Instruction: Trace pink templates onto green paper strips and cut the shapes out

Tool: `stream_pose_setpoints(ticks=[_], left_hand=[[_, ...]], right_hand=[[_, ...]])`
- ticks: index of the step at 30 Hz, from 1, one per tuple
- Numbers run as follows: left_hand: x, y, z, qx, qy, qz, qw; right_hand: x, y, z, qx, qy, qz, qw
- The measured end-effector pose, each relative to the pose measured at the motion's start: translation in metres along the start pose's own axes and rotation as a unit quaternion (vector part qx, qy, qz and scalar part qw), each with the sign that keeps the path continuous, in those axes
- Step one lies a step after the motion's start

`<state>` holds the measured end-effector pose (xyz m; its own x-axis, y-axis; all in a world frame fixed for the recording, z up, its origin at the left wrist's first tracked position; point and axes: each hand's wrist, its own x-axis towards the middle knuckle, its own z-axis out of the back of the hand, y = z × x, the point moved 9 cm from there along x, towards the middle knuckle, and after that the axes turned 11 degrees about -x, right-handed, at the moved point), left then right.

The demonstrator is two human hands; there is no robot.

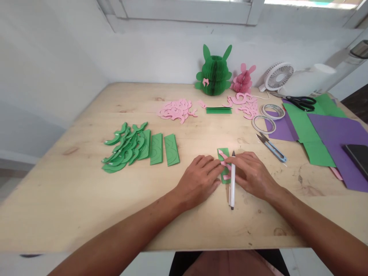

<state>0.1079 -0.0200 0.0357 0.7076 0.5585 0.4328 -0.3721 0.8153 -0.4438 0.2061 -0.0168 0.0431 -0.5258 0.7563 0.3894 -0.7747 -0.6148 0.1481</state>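
Observation:
A small green paper strip lies on the table between my hands, with a pink paper cutout on top of it. My left hand is closed, its fingertips pressed at the left edge of the cutout and strip. From the other side, my right hand reaches its fingertips to the cutout. A white pen crosses in front of those right fingers, dark tip up, and seems tucked in that hand. Part of the cutout is hidden under the fingers.
Green cutouts and marked green rectangles lie left. Pink cutouts and a folded green strip lie behind. Tape rolls, snips, scissors, purple paper and a phone sit right.

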Motion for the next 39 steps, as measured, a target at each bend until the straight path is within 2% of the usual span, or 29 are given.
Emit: stream_pose_setpoints(ticks=[11,18,30,39], left_hand=[[0.000,0.001,-0.002,-0.013,-0.007,0.012,1.000],[-0.001,0.001,-0.002,-0.013,-0.003,0.007,1.000],[0.000,0.002,-0.003,-0.011,0.007,0.014,1.000],[-0.001,0.002,-0.004,-0.011,0.013,0.013,1.000]], right_hand=[[-0.002,-0.004,-0.001,-0.017,0.016,-0.029,0.999],[-0.004,-0.003,0.004,0.009,-0.015,-0.022,1.000],[-0.003,-0.003,0.006,0.016,-0.021,-0.024,0.999],[0.000,0.009,0.005,0.022,0.004,0.023,0.999]])
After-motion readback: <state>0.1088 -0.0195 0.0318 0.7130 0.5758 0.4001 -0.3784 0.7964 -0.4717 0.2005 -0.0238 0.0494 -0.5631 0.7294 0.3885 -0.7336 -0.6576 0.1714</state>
